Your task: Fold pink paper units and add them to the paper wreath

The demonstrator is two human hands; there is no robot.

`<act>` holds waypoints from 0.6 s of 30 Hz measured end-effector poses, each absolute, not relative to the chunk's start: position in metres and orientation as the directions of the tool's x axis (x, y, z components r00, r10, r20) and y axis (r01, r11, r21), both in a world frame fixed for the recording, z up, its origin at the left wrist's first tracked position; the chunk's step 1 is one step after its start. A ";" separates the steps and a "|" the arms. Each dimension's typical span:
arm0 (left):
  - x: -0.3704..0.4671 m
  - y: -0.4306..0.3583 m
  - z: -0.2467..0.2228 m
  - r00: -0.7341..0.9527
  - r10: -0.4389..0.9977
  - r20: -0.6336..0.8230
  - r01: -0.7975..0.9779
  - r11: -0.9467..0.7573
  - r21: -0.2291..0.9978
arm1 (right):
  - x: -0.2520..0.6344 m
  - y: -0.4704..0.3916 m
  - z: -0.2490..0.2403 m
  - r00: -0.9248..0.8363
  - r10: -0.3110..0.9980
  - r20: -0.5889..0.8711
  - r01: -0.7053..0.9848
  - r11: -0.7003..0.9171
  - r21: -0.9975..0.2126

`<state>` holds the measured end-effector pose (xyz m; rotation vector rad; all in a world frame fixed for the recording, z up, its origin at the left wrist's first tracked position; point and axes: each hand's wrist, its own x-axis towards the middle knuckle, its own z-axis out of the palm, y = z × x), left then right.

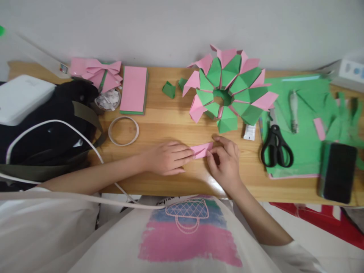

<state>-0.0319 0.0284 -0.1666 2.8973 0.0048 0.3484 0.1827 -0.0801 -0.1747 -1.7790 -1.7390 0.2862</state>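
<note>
A narrow folded strip of pink paper (202,149) lies on the wooden table between my hands. My left hand (172,157) rests flat, palm down, with its fingertips on the strip's left end. The thumb and index finger of my right hand (226,161) pinch the strip's right end. Just beyond them stands a ring of folded green and pink paper pieces (222,74). A small folded green paper piece (168,90) sits to the left of that ring.
Black scissors (275,146) and a phone (338,172) lie at right, by green sheets (301,151). A tape roll (123,131), a pink paper stack (133,89), a pink paper bow (104,74) and a black bag (51,140) are at left. A white cable (85,198) crosses in front.
</note>
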 end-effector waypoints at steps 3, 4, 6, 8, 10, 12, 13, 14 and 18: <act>-0.032 0.028 -0.166 0.971 0.019 0.238 -0.032 -0.977 0.211 | 0.183 -0.080 -0.175 0.107 0.958 0.266 0.825 0.064 -0.561; -0.032 0.029 -0.166 0.970 0.017 0.241 -0.035 -0.977 0.209 | 0.183 -0.080 -0.175 0.107 0.958 0.265 0.826 0.063 -0.560; -0.031 0.029 -0.166 0.971 0.014 0.239 -0.037 -0.978 0.207 | 0.182 -0.080 -0.175 0.108 0.958 0.266 0.827 0.061 -0.558; -0.031 0.028 -0.166 0.974 0.012 0.228 -0.036 -0.978 0.204 | 0.182 -0.080 -0.175 0.113 0.957 0.267 0.829 0.058 -0.557; -0.030 0.028 -0.167 0.978 0.014 0.207 -0.028 -0.980 0.197 | 0.182 -0.079 -0.176 0.117 0.956 0.271 0.830 0.056 -0.556; -0.031 0.027 -0.167 0.982 0.018 0.189 -0.018 -0.982 0.187 | 0.181 -0.079 -0.176 0.121 0.954 0.273 0.831 0.053 -0.554; -0.031 0.027 -0.167 0.983 0.020 0.183 -0.014 -0.983 0.182 | 0.181 -0.079 -0.177 0.123 0.954 0.273 0.831 0.052 -0.554; -0.031 0.026 -0.167 0.984 0.021 0.177 -0.011 -0.984 0.178 | 0.180 -0.079 -0.177 0.125 0.953 0.275 0.832 0.050 -0.553; -0.031 0.026 -0.167 0.982 0.023 0.187 -0.010 -0.985 0.171 | 0.179 -0.079 -0.178 0.129 0.950 0.286 0.846 0.045 -0.532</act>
